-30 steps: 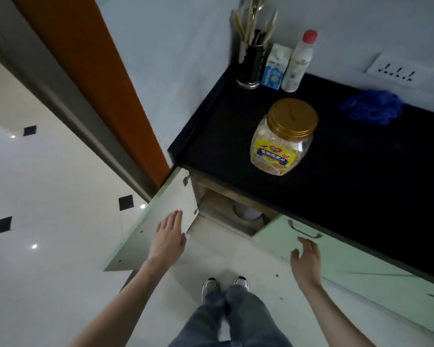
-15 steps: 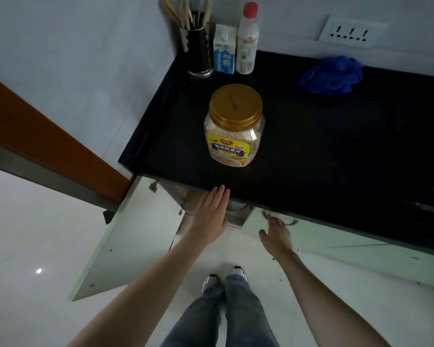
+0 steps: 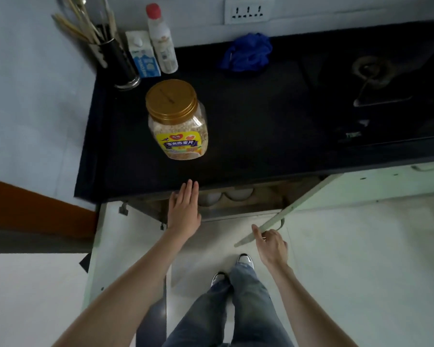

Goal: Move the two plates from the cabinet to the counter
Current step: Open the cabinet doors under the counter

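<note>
Two white dishes show inside the open cabinet under the black counter [image 3: 261, 136]: one plate [image 3: 238, 194] to the right and another plate [image 3: 209, 198] beside it, both mostly hidden by the counter edge. My left hand [image 3: 184, 209] is flat with fingers extended at the cabinet opening, just left of the dishes and holding nothing. My right hand [image 3: 271, 244] is curled around the edge of the right cabinet door [image 3: 281, 214], which stands swung outward. The left cabinet door [image 3: 125, 246] hangs fully open.
On the counter stand an oat jar with a gold lid [image 3: 177, 120], a black utensil holder [image 3: 118, 63], a small carton [image 3: 143, 55] and a white bottle [image 3: 161, 41]. A blue cloth [image 3: 247, 52] lies at the back. A stove burner [image 3: 371, 73] is at right.
The right door has swung wide open under my right hand, exposing the dishes. My left hand moved from the left door to the cabinet opening. The view shifted to the right.
</note>
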